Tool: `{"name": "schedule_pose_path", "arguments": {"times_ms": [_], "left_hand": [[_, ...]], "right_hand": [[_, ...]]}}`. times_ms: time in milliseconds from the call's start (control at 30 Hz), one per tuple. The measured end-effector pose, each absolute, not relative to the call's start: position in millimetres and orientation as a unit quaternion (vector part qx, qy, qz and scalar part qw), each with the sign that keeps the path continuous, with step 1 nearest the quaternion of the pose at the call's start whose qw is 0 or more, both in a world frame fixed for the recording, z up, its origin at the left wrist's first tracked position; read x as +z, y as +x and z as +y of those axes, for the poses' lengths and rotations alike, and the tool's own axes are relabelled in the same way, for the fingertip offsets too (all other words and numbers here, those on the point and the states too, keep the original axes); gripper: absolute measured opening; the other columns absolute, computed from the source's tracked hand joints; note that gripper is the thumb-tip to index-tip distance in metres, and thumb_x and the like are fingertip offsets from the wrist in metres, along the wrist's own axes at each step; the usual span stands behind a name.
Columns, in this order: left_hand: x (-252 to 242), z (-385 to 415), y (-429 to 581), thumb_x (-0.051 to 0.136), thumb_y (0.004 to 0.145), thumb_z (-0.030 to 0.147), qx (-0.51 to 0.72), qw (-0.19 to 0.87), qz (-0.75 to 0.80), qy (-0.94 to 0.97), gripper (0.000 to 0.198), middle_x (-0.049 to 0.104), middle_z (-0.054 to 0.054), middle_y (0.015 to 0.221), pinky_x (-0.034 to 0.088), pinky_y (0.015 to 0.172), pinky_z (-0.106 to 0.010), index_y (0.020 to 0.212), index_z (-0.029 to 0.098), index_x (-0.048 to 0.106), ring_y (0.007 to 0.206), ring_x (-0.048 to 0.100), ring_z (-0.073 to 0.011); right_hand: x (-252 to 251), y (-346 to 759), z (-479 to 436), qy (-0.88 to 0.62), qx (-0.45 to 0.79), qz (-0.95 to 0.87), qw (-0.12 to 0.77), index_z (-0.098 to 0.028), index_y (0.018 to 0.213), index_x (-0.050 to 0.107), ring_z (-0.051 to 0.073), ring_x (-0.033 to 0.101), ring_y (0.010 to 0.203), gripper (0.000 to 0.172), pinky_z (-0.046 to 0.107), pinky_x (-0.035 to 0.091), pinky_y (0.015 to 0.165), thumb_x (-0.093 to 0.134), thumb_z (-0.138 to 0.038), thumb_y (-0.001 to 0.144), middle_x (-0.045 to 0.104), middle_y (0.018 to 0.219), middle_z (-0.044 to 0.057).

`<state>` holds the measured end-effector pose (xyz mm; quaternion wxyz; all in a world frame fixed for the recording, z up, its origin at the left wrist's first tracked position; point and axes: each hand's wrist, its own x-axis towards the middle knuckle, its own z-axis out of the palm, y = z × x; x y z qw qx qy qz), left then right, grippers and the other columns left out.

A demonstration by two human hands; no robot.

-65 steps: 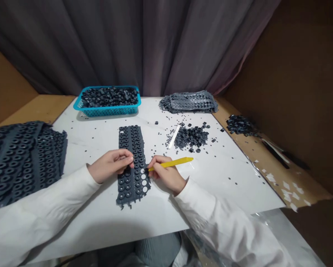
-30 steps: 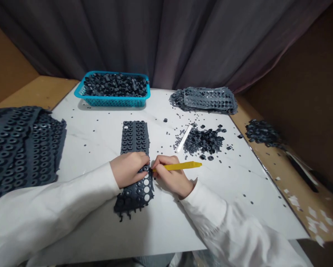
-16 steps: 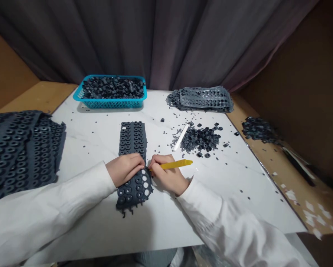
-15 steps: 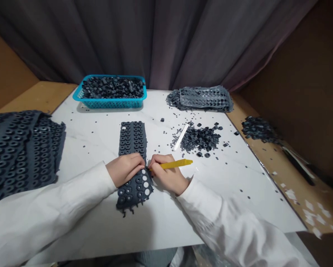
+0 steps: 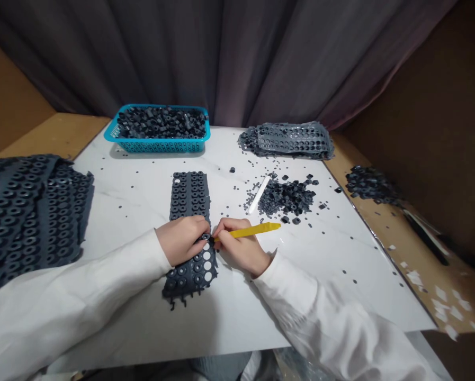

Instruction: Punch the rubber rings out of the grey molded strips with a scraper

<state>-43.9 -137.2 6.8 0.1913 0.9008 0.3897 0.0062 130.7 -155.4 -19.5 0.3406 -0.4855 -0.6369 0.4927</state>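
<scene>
A narrow black rubber sheet (image 5: 188, 193) with rows of raised rings lies on the white table in front of me. Several round white gaps run down its lower right edge. My left hand (image 5: 185, 239) rests across its middle, fingers closed, thumb and index fingertips at a ring on the right edge. Between a closed thumb and fingers, my right hand (image 5: 241, 247) grips a yellow pen-like tool (image 5: 253, 230). The tool's working tip meets the sheet's right edge beside the left fingertips; its exact contact is hidden.
A blue basket (image 5: 158, 144) full of small black pieces stands at the back left. Larger ringed rubber sheets (image 5: 30, 211) lie left. Toward the right are a white stick (image 5: 260, 194), a heap of black pieces (image 5: 288, 197) and a stack of perforated sheets (image 5: 290, 140).
My left fingertips have shifted slightly right, and a ring now shows at them. The sheet's lower end has swung a little left. The yellow tool has moved slightly right.
</scene>
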Motion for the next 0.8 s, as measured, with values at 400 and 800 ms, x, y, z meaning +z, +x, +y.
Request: {"name": "schedule_pose_path", "arguments": {"times_ms": [400, 800], "left_hand": [[7, -137, -33, 0.039, 0.088, 0.012, -0.096, 0.069, 0.333, 0.935, 0.016, 0.056, -0.007, 0.081, 0.046, 0.065, -0.03, 0.086, 0.014, 0.054, 0.077, 0.058, -0.0206], [3, -140, -49, 0.04, 0.087, 0.019, 0.01, 0.171, 0.35, 0.921, 0.014, 0.053, -0.006, 0.088, 0.045, 0.073, -0.029, 0.092, 0.014, 0.052, 0.081, 0.055, -0.0178]], "right_hand": [[-9, 127, -158, -0.497, 0.428, -0.68, 0.328, -0.018, 0.051, 0.044, 0.01, 0.042, 0.051, 0.025, 0.022, 0.03, 0.052, 0.043, -0.013, 0.075, 0.048, 0.048, -0.003], [-22, 132, -157, -0.484, 0.493, -0.632, 0.352, -0.017, 0.057, 0.055, 0.011, 0.05, 0.054, 0.02, 0.021, 0.037, 0.055, 0.044, -0.014, 0.074, 0.055, 0.052, -0.002]]}}
